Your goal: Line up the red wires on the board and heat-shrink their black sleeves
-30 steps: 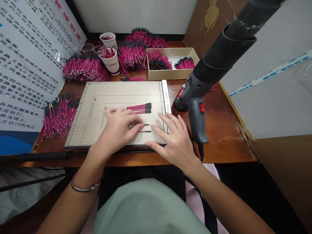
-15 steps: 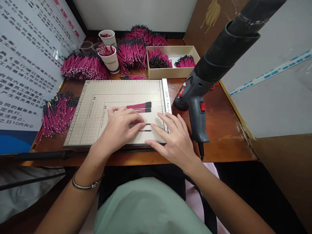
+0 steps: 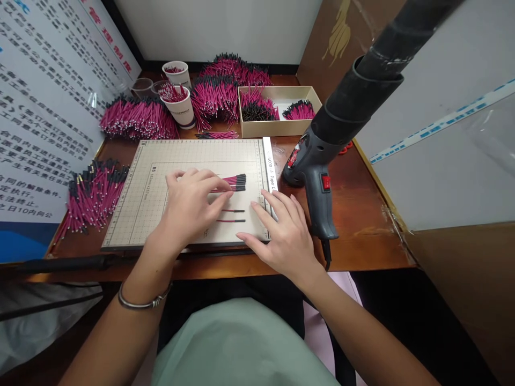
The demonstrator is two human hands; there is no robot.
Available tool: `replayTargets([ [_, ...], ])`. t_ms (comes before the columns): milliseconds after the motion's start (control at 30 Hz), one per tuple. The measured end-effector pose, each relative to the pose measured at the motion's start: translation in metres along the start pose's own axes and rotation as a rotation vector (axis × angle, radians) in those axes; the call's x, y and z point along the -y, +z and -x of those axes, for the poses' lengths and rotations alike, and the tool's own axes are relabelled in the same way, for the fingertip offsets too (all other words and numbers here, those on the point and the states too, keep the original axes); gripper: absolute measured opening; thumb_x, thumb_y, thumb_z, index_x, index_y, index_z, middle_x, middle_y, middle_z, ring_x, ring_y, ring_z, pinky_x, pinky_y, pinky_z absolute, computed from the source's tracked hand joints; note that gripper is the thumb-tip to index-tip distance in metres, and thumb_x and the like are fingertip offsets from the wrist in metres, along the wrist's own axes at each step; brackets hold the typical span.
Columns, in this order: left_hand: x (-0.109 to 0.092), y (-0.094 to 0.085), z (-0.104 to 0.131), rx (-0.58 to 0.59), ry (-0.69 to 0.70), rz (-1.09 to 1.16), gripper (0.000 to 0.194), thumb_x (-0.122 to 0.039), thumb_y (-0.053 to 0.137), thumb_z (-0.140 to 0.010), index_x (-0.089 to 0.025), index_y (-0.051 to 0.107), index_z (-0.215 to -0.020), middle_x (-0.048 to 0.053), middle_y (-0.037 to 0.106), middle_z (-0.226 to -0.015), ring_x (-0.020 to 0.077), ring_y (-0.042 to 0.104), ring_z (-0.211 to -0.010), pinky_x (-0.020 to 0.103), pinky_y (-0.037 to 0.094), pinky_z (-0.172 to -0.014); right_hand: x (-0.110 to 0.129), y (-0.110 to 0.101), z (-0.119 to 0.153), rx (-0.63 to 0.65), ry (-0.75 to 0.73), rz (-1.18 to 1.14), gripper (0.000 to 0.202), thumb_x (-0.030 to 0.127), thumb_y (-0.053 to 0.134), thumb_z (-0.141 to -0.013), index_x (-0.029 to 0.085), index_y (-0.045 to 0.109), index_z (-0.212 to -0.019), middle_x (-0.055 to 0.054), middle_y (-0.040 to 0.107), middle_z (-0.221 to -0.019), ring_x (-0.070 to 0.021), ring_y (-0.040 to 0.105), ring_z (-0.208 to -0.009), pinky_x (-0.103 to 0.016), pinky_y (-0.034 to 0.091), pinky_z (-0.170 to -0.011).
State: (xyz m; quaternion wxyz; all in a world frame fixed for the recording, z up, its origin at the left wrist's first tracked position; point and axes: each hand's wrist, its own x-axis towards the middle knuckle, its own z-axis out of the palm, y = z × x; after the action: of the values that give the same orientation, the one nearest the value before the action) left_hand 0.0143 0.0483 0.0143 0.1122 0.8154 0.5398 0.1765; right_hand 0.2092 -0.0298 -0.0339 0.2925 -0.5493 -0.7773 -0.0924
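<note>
Thumb near forefinger, any hold unclear, the left hand (image 3: pixel 189 202) is nearer the sideways wire row (image 3: pixel 237 183), black ends rightward, than the spread, empty right hand (image 3: pixel 288 237).

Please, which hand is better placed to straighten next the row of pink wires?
The left hand, probably: its fingertips are at the row, while the right hand lies spread by the right edge of the board.
</note>
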Motion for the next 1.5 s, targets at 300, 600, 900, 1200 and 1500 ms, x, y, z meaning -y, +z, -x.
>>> replayTargets([
  [300, -0.007, 0.006, -0.010, 0.041, 0.027, -0.065, 0.025, -0.031, 0.057, -0.098, -0.024, 0.078, -0.084, 0.007, 0.079, -0.101, 0.0310, 0.064, -0.101, 0.057, 0.031, -0.100, 0.003, -0.001, 0.001, 0.025, -0.004, 0.047, 0.050, 0.056, 0.054, -0.102, 0.017, 0.075, -0.125, -0.011, 0.069, -0.138, -0.0305, 0.058, -0.128, -0.047, 0.048, -0.111],
  [600, 0.006, -0.001, 0.001, 0.150, 0.076, 0.059, 0.018, -0.033, 0.064, -0.093, -0.025, 0.077, -0.083, 0.004, 0.080, -0.101, 0.0282, 0.063, -0.100, 0.052, 0.029, -0.099, 0.001, -0.001, 0.003, 0.047, -0.014, 0.001, 0.044, 0.052, 0.058, -0.101, 0.018, 0.078, -0.122, -0.012, 0.070, -0.136, -0.0301, 0.056, -0.132, -0.042, 0.055, -0.106],
  [900, 0.005, -0.001, -0.002, 0.181, 0.053, 0.116, 0.020, -0.033, 0.064, -0.093, -0.025, 0.076, -0.079, 0.002, 0.079, -0.093, 0.0261, 0.063, -0.095, 0.049, 0.029, -0.097, 0.000, -0.002, 0.001, 0.047, -0.035, -0.005, 0.046, 0.054, 0.057, -0.101, 0.018, 0.078, -0.121, -0.011, 0.069, -0.136, -0.0314, 0.055, -0.129, -0.044, 0.054, -0.105],
  [1200, 0.005, 0.002, -0.002, 0.170, 0.059, 0.119, 0.021, -0.035, 0.062, -0.093, -0.026, 0.077, -0.080, 0.002, 0.080, -0.095, 0.0266, 0.063, -0.097, 0.048, 0.029, -0.096, 0.000, -0.003, -0.001, 0.087, -0.022, 0.021, 0.047, 0.057, 0.054, -0.101, 0.021, 0.077, -0.122, -0.011, 0.066, -0.143, -0.0315, 0.054, -0.129, -0.045, 0.050, -0.105],
  [1500, 0.007, 0.004, -0.001, 0.164, 0.075, 0.122, 0.020, -0.034, 0.064, -0.095, -0.026, 0.077, -0.082, 0.002, 0.080, -0.097, 0.0268, 0.063, -0.099, 0.048, 0.029, -0.097, -0.001, -0.003, 0.000, 0.096, -0.013, 0.012, 0.049, 0.059, 0.054, -0.101, 0.022, 0.077, -0.124, -0.011, 0.065, -0.143, -0.0319, 0.053, -0.131, -0.046, 0.049, -0.107],
])
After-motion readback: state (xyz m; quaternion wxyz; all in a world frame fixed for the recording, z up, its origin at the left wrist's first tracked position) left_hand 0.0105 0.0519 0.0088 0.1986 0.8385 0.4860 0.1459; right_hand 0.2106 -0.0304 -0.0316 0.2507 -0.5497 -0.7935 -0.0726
